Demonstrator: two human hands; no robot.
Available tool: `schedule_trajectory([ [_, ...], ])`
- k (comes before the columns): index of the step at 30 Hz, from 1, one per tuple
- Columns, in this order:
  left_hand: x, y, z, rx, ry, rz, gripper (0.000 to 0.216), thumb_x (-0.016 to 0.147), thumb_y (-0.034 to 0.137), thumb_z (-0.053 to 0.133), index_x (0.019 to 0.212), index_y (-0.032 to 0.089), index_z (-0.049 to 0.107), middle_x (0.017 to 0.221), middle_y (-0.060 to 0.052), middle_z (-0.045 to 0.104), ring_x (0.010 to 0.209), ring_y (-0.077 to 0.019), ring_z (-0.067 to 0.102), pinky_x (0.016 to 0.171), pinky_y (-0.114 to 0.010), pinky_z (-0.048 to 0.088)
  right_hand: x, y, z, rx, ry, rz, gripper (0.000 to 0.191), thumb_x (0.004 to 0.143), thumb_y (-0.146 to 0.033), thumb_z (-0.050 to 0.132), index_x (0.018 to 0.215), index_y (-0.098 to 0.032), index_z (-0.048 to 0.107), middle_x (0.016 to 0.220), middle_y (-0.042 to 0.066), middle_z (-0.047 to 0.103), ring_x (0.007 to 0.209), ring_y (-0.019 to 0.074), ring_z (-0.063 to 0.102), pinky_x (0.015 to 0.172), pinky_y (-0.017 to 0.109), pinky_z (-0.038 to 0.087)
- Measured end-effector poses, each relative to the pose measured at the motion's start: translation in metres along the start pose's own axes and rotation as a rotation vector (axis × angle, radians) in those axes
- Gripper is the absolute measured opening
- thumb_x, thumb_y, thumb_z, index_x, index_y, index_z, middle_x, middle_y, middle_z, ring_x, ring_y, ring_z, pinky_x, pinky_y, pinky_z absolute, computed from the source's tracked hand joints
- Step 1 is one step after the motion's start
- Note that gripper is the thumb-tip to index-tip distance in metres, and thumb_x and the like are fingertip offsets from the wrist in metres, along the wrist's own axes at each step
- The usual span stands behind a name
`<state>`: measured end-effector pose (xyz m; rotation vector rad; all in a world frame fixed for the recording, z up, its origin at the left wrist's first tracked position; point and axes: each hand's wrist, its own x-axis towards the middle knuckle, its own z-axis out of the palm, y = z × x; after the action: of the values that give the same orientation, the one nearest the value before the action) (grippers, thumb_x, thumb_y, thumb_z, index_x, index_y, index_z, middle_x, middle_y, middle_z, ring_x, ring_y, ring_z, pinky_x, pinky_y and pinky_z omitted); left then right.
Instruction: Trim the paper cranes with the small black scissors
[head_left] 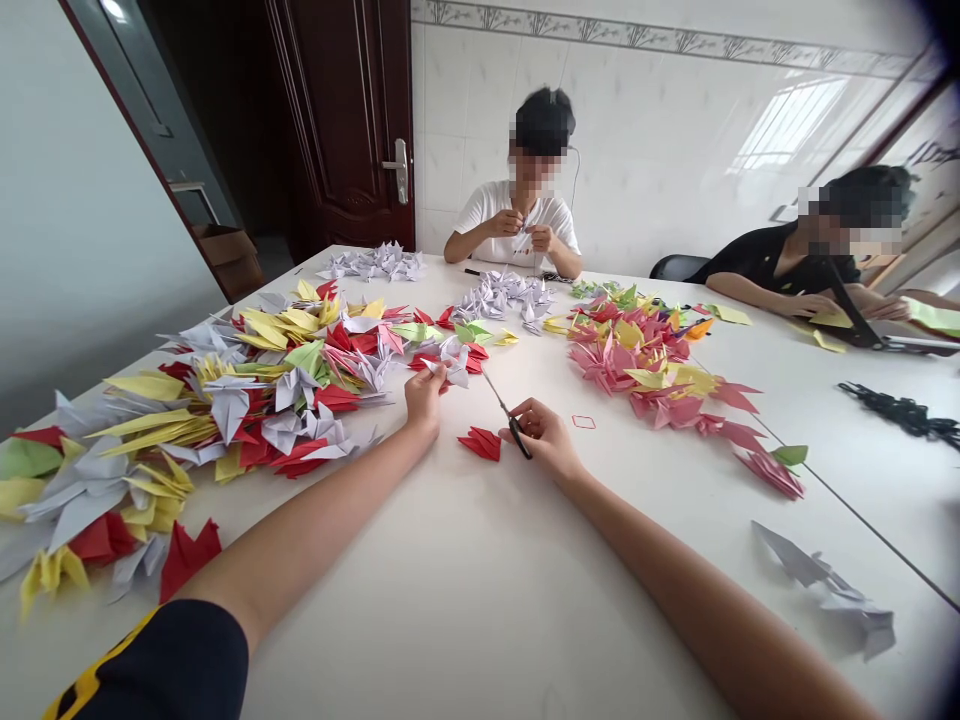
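The left hand (425,393) pinches a light, flimsy white paper crane (454,368) by one thin point. The right hand (544,438) clasps black-handled scissors (516,438).

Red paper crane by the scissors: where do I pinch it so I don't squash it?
Probably pinch the red paper crane across its thick folded middle, coming from the near left. It lies flat on the white table, its thin points fanning outward, and the scissors sit close on its right.
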<state>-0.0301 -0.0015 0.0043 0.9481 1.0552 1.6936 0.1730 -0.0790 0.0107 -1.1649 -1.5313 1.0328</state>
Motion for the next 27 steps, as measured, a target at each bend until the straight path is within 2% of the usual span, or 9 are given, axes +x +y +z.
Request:
schedule_trajectory([
  [5,-0.0006,0.0034,0.0025,-0.046,-0.009,-0.094,0.033,0.072,0.044,0.070,0.090,0.016,0.068,0.077,-0.005,0.072,0.069,-0.0173,0.071,0.068,-0.026,0.045,-0.0035,-0.0034,0.0023,-0.139,-0.017,-0.033,0.032,0.068,-0.039,0.082,0.083,-0.021,0.060,0.061,-0.006,0.049,0.054,0.0112,0.038,0.051,0.026,0.027],
  [10,-0.0021,0.0054,0.0043,-0.040,-0.059,-0.121,0.032,0.072,0.044,0.068,0.086,0.017,0.058,0.066,-0.003,0.070,0.059,-0.0175,0.069,0.063,-0.026,0.043,-0.0034,-0.0032,0.0029,-0.133,-0.037,-0.008,0.033,0.066,-0.040,0.083,0.085,-0.020,0.065,0.062,-0.005,0.051,0.053,0.0110,0.041,0.049,0.025,0.029],
  [16,-0.0038,0.0067,0.0050,-0.007,-0.096,-0.119,0.036,0.071,0.051,0.068,0.080,0.018,0.055,0.064,-0.003,0.070,0.057,-0.0171,0.068,0.060,-0.025,0.041,-0.0015,-0.0027,0.0036,-0.046,-0.028,0.054,0.038,0.061,-0.045,0.086,0.084,-0.019,0.068,0.064,-0.003,0.059,0.050,0.0111,0.046,0.044,0.026,0.034],
  [27,-0.0032,0.0064,0.0048,-0.001,-0.103,-0.104,0.034,0.078,0.050,0.065,0.080,0.018,0.055,0.063,-0.002,0.068,0.055,-0.0144,0.066,0.058,-0.024,0.042,-0.0010,-0.0010,0.0043,-0.050,-0.021,0.056,0.034,0.064,-0.042,0.084,0.084,-0.019,0.069,0.059,-0.004,0.055,0.048,0.0103,0.043,0.045,0.025,0.032],
])
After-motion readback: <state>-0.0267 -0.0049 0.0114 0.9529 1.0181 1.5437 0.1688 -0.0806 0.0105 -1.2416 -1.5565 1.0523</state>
